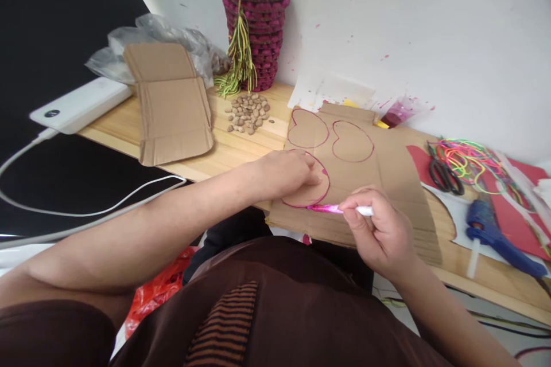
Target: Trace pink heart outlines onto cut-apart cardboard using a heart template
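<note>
A large brown cardboard sheet [396, 183] lies on the table, bearing two rounded, notched outlines in magenta at its far side. Closer to me, a rounded cardboard cut-out [313, 188] rests flat on that sheet with a magenta line round its edge. My left hand [286, 174] presses it down with bent fingers; its left part is hidden under the hand. Between the thumb and fingers of my right hand [381, 229] is a slim paintbrush [331, 209], pink with a white end. Its tip touches the near edge of the cut-out.
Seeds [249, 112], a folded cardboard piece [174, 106] and a white power bank [81, 103] lie left. Behind stands a purple woven basket [262, 40]. A cup of magenta liquid [398, 112] leans near the wall. Scissors [443, 169], bright cords [471, 163] and a blue glue gun [495, 235] lie right.
</note>
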A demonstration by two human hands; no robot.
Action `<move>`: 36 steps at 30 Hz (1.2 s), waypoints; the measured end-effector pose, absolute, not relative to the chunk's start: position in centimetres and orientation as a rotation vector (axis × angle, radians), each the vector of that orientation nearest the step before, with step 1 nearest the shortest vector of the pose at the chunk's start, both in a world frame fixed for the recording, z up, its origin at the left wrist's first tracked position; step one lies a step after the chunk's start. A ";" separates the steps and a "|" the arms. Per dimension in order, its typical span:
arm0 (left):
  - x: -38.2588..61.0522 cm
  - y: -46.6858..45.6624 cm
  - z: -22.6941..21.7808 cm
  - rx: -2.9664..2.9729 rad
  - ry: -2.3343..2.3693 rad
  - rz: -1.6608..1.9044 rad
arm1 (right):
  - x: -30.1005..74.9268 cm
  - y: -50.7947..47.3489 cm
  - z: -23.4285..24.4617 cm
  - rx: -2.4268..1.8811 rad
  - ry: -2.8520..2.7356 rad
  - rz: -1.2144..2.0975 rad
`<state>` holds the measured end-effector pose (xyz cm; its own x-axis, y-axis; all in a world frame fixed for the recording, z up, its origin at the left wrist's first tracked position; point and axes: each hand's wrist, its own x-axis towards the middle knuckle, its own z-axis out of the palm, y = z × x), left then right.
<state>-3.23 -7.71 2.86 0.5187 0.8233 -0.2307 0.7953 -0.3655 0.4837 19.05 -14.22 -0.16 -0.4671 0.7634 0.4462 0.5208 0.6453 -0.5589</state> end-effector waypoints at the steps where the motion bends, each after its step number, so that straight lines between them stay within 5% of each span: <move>1: -3.2 -7.7 2.9 2.212 1.310 0.070 | 19.1 -14.2 -0.1 -1.001 -2.174 0.457; 36: -3.2 -7.8 3.1 2.148 1.340 0.064 | 21.6 -12.0 0.0 -1.367 -1.962 0.457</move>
<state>-3.16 -7.81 3.15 0.4893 0.8313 -0.2636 0.8022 -0.3104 0.5100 21.61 -11.96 -0.02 -0.2055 0.9185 0.3378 0.6745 0.3830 -0.6311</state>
